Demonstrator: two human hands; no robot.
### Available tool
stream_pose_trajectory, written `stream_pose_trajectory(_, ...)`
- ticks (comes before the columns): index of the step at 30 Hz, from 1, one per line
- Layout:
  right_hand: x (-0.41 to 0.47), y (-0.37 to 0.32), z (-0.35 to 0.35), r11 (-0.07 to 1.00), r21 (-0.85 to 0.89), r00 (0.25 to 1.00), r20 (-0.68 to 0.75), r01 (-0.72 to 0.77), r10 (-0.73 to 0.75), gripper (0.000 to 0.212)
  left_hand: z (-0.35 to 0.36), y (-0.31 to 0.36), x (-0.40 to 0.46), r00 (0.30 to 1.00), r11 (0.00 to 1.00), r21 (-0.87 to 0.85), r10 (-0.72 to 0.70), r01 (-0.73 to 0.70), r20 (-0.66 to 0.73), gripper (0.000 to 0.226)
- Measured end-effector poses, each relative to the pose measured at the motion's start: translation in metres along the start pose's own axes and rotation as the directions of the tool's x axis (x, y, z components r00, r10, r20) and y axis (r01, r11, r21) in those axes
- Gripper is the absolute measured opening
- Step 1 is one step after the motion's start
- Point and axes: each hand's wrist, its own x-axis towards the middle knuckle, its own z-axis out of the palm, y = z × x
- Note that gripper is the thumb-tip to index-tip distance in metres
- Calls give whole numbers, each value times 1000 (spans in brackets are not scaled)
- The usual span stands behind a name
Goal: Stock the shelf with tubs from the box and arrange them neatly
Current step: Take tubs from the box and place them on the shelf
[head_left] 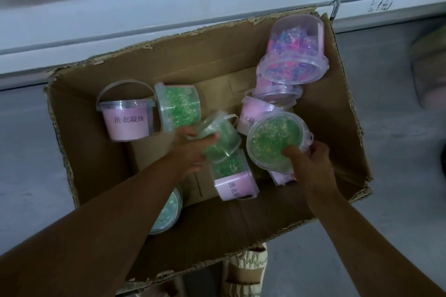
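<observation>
The left hand (193,149) is gripping a green-filled tub (218,138) and the right hand (311,164) is curling around the rim of a second green tub (275,140), both inside the cardboard box (79,152) on the floor below the white shelf (144,19). Stocking is judged early: no tubs are showing on the visible shelf, while several more are lying in the box. Pink labels, as on the upright tub (126,119), are reading 洗衣凝珠.
</observation>
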Motion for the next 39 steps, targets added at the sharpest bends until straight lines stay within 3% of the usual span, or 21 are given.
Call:
stream_pose_trajectory(3, 0, 3, 1, 1000, 0, 1000, 10, -3, 3, 69, 5, 3, 1, 997, 993, -112, -43, 35, -69, 30)
stream_pose_trajectory(6, -1, 2, 0, 1000, -7, 1000, 14, -1, 1, 69, 10, 1, 13, 975, 990, -119, -102, 79, -198, 32)
stream_pose_trajectory(9, -2, 0, -1, 1000, -14, 999, 37, -5, 5, 74, 10, 0, 18, 968, 944, -296, -197, 144, -157, 28)
stream_pose_trajectory(12, -5, -3, -1, 999, -45, 999, 40, 3, -2, 87, 5, 2, 15, 961, 883, -427, -260, 196, -96, 5)
stream_pose_trajectory(16, -8, -4, 0, 999, -45, 999, 39, 8, -6, 93, 3, 1, 4, 955, 841, -485, -295, 242, -35, 17)
stream_pose_trajectory(20, -10, -6, -3, 1000, -24, 999, 48, -5, 6, 73, 5, 1, -10, 959, 873, -450, -263, 189, -106, 21)
stream_pose_trajectory(23, -12, -8, -6, 1000, 0, 999, 43, -24, 24, 69, 5, 4, -25, 962, 896, -429, -209, 116, -175, 6)
stream_pose_trajectory(27, -28, -21, -13, 998, 33, 997, 48, -56, 55, 66, -4, 11, -52, 970, 906, -421, -134, 36, -205, 37)
stream_pose_trajectory(30, -48, -39, -21, 994, 74, 997, 38, -76, 73, 73, -13, 23, -82, 969, 917, -399, -82, -18, -234, 37)
stream_pose_trajectory(39, -125, -135, -68, 985, 147, 992, 70, 90, -101, 61, -41, 109, -220, 958, 886, -394, 154, -242, -243, 27)
